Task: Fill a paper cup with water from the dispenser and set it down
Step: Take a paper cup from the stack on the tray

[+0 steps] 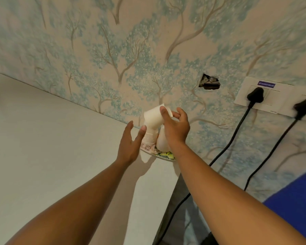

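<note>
A white paper cup (153, 117) is tilted above a stack of upside-down paper cups (149, 137). My right hand (175, 129) grips the tilted cup by its rim, thumb on one side and fingers on the other. My left hand (131, 142) is beside the stack with fingers apart, its thumb resting against the stack's side. The stack stands on a flowered plate (163, 155) at the far corner of a white surface (51, 138). The dispenser is out of sight.
Tree-patterned wallpaper (131, 50) rises right behind the plate, with a torn hole (209, 82). A white socket panel (272, 96) at right holds two black plugs whose cables (231, 144) hang down. A blue object (297, 200) fills the lower right.
</note>
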Available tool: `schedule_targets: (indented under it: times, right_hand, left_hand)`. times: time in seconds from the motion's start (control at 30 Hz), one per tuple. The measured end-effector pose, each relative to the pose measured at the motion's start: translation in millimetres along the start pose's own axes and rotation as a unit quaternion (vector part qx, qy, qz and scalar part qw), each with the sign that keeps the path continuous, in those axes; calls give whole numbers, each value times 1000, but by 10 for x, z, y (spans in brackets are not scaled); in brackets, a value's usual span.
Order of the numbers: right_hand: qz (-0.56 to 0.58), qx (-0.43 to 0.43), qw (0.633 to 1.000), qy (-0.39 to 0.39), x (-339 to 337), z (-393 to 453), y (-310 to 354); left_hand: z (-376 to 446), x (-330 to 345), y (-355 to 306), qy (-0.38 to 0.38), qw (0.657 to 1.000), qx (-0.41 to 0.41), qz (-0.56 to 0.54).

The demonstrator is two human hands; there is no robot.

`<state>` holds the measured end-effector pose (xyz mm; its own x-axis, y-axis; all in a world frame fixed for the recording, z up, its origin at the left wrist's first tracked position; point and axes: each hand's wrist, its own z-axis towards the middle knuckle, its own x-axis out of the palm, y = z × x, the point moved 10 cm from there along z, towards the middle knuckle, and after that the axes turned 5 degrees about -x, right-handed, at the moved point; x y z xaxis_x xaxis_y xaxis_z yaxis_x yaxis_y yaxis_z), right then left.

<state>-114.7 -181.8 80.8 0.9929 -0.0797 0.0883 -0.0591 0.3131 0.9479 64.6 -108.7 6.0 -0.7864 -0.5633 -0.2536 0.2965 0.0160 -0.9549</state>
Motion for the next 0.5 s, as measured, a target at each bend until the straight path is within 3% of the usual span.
schedule_targets:
  times: [0.13, 0.37, 0.5]
  right_hand:
    - [37, 59, 998, -1, -162, -429, -151]
    - [143, 129, 978, 74, -436, -1187, -205]
    - [158, 147, 970, 114, -654, -1636, -163]
  left_hand:
    - [-386, 8, -250, 26, 997, 8, -67]
    - [-951, -6, -304, 65, 976, -39, -204]
    - [-1348, -90, -381, 52, 984, -27, -167]
